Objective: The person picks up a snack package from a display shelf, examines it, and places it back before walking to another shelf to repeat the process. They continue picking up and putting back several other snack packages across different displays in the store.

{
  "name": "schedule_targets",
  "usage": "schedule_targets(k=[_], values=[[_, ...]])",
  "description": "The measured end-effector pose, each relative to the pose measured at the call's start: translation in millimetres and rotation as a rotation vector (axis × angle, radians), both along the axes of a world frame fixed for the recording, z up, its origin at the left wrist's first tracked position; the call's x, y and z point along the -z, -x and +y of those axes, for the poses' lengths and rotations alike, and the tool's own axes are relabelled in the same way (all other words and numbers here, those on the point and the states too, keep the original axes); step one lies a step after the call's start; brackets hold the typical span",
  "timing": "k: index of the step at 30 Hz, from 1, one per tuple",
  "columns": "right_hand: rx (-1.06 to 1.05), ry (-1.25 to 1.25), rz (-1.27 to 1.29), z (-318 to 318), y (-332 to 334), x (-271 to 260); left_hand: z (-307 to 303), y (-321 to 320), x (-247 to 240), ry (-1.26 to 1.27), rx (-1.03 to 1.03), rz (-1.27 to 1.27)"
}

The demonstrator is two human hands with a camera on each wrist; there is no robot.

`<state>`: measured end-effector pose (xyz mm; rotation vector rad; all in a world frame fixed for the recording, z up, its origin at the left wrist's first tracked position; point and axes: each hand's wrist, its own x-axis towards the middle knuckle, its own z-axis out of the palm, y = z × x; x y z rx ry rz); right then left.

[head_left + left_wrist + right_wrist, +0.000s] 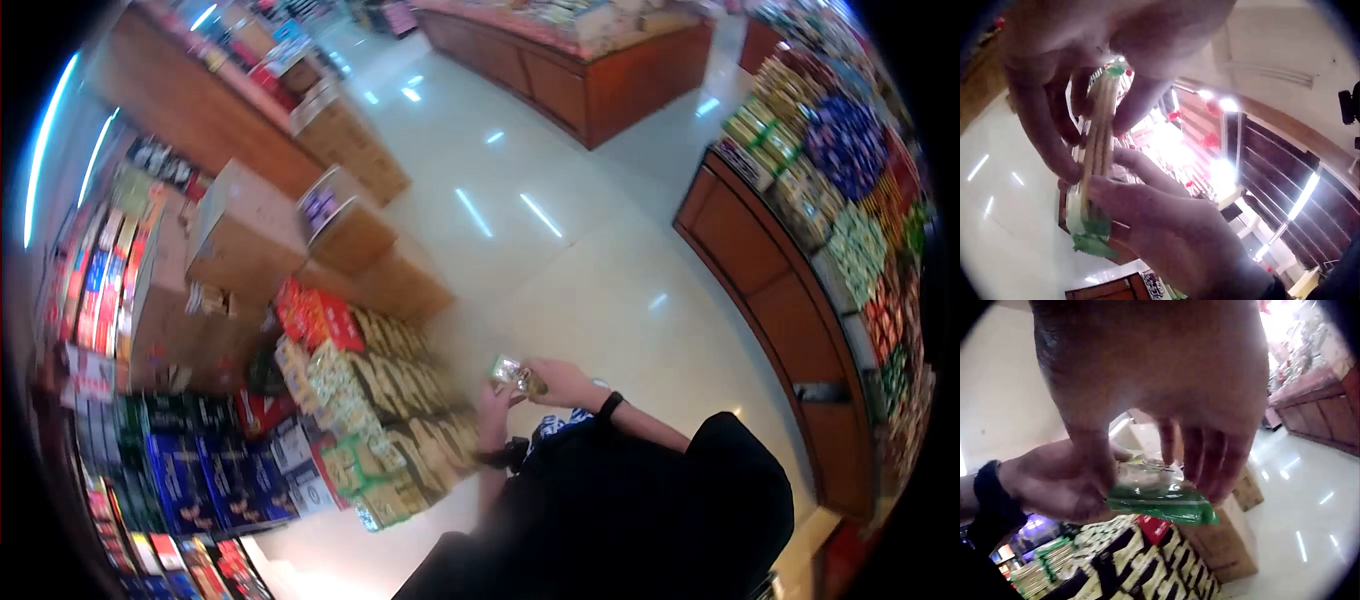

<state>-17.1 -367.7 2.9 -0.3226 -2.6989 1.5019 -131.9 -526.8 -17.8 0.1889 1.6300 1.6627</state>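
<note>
A small clear plastic packet with green ends (1163,503) is held between both hands in front of the body. Seen edge-on in the left wrist view, the packet (1100,134) shows pale layers stacked inside it. My left hand (493,408) grips it from one side, fingers curled along its edge. From the other side my right hand (562,382) holds it between thumb and fingers. In the head view the packet (505,370) looks shiny and silvery. What the layers are is hard to tell.
Stacked packaged goods (400,420) stand close on the left, with blue boxes (205,480) beyond them. Cardboard boxes (250,225) are piled further back. A curved wooden counter (770,300) loaded with wrapped goods runs along the right. Another wooden counter (640,95) stands ahead across the shiny floor (560,230).
</note>
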Motion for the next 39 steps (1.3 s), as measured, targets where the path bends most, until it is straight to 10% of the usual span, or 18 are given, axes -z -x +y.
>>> schedule_targets(k=[8,23,39], values=[[0.389,-0.134,0.108,164.1,-84.7,-7.4,204.0,-41.1,-5.0,0.023,0.333,-0.010],[0.980,-0.024,-0.110,281.3,-107.7,21.5,458.9,6.9,36.3,0.085,1.201,0.205],[1.360,-0.104,-0.186,425.8,-69.1,15.6,682.0,9.1,55.0,0.124,1.468,0.132]])
